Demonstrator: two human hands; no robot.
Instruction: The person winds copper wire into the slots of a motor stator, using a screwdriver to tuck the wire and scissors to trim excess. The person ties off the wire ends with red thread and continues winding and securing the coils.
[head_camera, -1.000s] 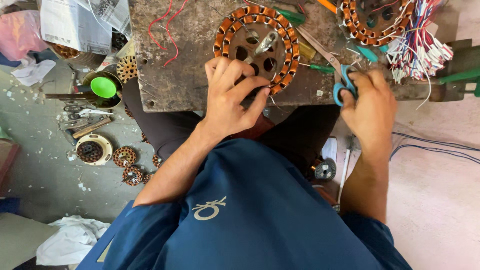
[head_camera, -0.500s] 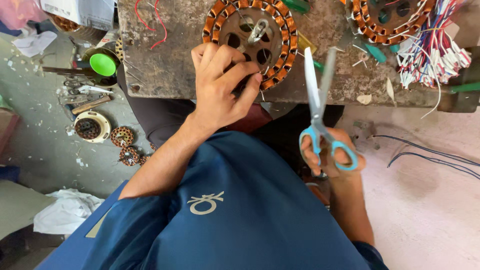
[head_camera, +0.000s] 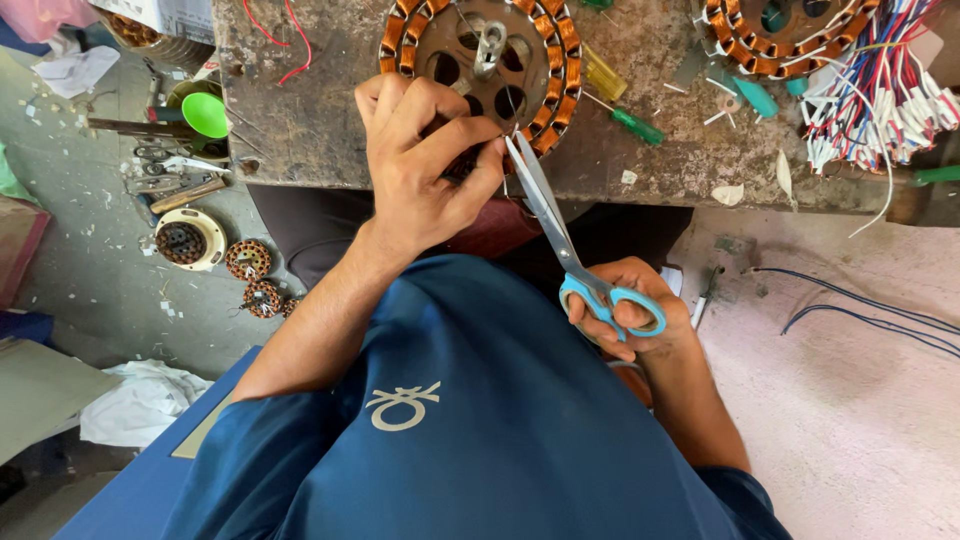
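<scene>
A round motor stator with copper windings lies on the worn workbench. My left hand rests on its near edge, thumb and fingers pinched together on something thin at the rim; I cannot tell what. My right hand grips blue-handled scissors below the bench edge. The blades point up and left, their tips right beside my left fingertips.
A second stator and a bundle of coloured wires sit at the bench's right. Green-handled screwdrivers lie between the stators. On the floor at left are small wound cores, hand tools, a green lid and white cloth.
My right hand brought the scissors off the bench's right side, down and then left, so the blade tips now meet my left fingertips. My left hand stayed on the stator.
</scene>
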